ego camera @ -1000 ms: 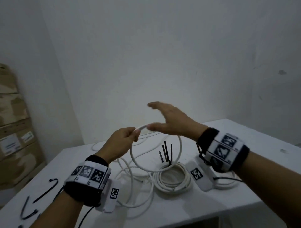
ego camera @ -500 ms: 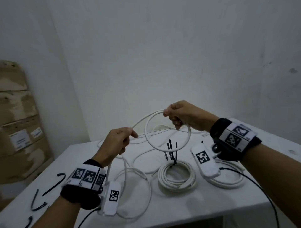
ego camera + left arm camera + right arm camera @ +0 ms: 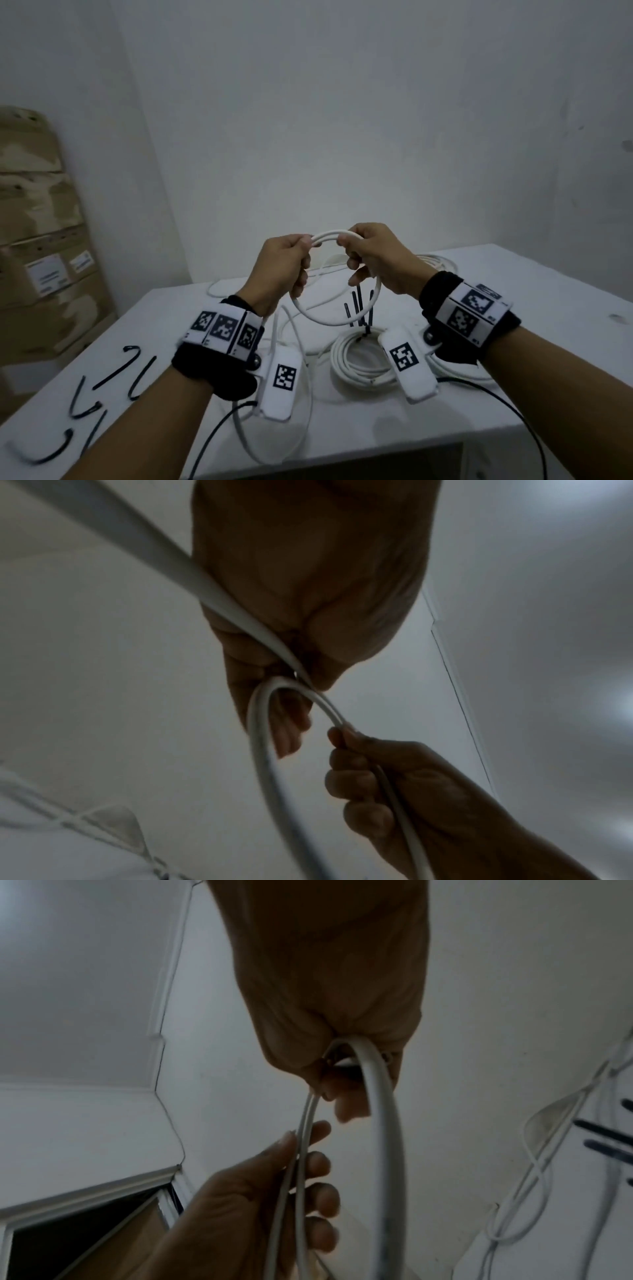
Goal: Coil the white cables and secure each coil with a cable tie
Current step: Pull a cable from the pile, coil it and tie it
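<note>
Both hands are gripping one cable loop above the table. The left hand and right hand are curling their fingers round its top.

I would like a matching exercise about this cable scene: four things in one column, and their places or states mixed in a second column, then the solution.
Things:
1. white cable loop
2. finished coil
3. loose black cable ties
4. cardboard boxes

Places or states:
A. stacked by the wall, beside the table
B. lying on the left part of the table
C. held in the air by the left hand and the right hand
D. resting on the table, already tied

Pairs: 1-C, 2-D, 3-B, 4-A
</note>
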`<state>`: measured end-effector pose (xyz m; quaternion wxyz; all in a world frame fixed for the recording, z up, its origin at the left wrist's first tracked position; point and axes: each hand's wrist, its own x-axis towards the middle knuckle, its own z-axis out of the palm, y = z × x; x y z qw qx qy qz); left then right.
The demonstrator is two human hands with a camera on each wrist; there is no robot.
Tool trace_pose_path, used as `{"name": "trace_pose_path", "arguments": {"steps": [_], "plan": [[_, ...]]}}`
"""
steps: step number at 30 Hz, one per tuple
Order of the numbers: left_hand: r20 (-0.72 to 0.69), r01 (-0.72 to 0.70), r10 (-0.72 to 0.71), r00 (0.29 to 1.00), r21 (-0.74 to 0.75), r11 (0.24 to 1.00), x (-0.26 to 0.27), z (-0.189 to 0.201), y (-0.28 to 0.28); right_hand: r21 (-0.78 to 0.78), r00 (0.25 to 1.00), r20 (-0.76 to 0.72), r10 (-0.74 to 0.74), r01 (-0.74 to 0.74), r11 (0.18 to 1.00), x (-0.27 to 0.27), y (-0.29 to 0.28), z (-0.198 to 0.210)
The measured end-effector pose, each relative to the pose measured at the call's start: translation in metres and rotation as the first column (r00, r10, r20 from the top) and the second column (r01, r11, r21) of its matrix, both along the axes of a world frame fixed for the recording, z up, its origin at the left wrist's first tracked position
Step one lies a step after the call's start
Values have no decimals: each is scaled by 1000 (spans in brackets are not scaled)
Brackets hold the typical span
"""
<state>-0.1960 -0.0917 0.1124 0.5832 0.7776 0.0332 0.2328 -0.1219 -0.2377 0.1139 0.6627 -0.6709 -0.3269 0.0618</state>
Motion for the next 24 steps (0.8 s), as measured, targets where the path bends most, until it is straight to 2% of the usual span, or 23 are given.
{"name": "trace_pose_path", "arguments": {"steps": [5,8,13,18,19,21,23,24], "plan": [[97,-182,193,976,-111,977,3,-7,7,2,985,-96,146,-147,989,-5,-9,-14],[129,-185,213,968,-201,962,1,-2,18,6,972,-121,201,-202,979,-7,-17,-23],[179,-200,227,957,-159,967,1,-8,18,3,997,-80,14,-14,1000,-19,-3,-40],[203,-265,338,919,-317,910,-2,-3,35,-74,957,-16,-289,287,955,-50,5,-63],[207,-275,360,910,-348,896,-2,-1,40,-135,956,18,-293,293,947,-61,5,-72],[207,-283,383,900,-391,876,-5,1,48,-362,983,73,-167,182,914,-84,7,-97],[194,-270,377,906,-422,865,-7,1,54,-580,993,102,-55,105,808,-103,13,-125],[186,-259,369,911,-437,861,-9,0,56,-662,984,169,-51,152,734,-106,17,-139]]}}
